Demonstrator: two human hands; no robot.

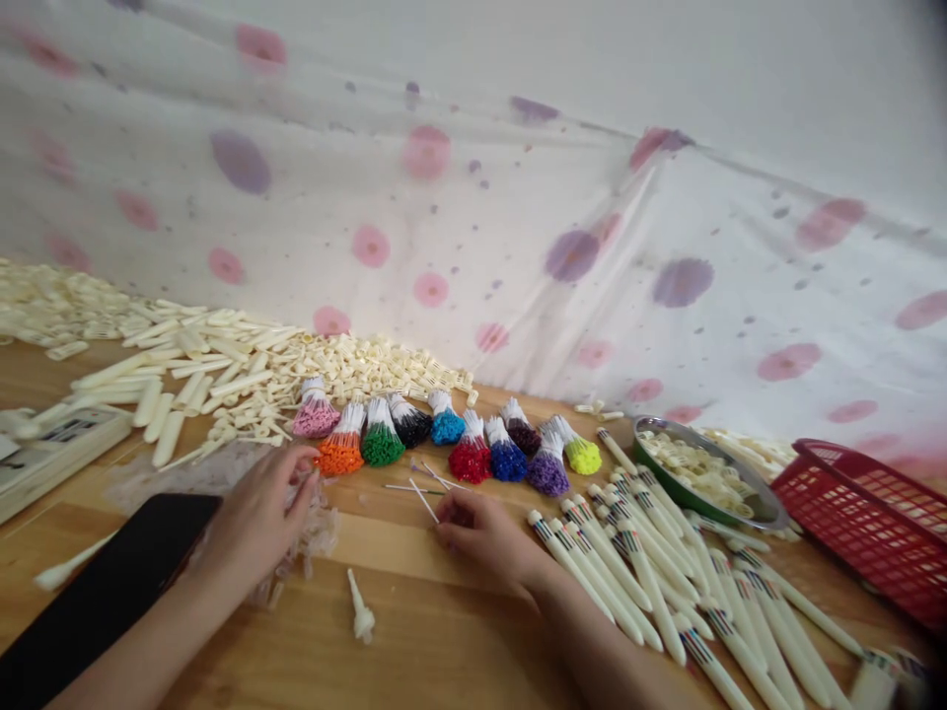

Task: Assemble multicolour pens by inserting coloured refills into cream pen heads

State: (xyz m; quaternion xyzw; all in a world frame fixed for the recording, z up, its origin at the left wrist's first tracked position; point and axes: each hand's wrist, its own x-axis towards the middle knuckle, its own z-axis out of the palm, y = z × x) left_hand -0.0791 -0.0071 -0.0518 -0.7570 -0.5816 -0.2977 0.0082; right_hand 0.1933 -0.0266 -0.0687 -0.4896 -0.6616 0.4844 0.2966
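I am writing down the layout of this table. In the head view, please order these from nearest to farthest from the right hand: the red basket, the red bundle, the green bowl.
1. The red bundle, just behind the right hand.
2. The green bowl, further off to the right, past the pens.
3. The red basket, at the far right edge.

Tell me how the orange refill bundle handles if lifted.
The orange bundle probably lifts as one light sheaf, since its thin rods pinch together at the white end. Its flared shape would likely roll in a curve on the table.
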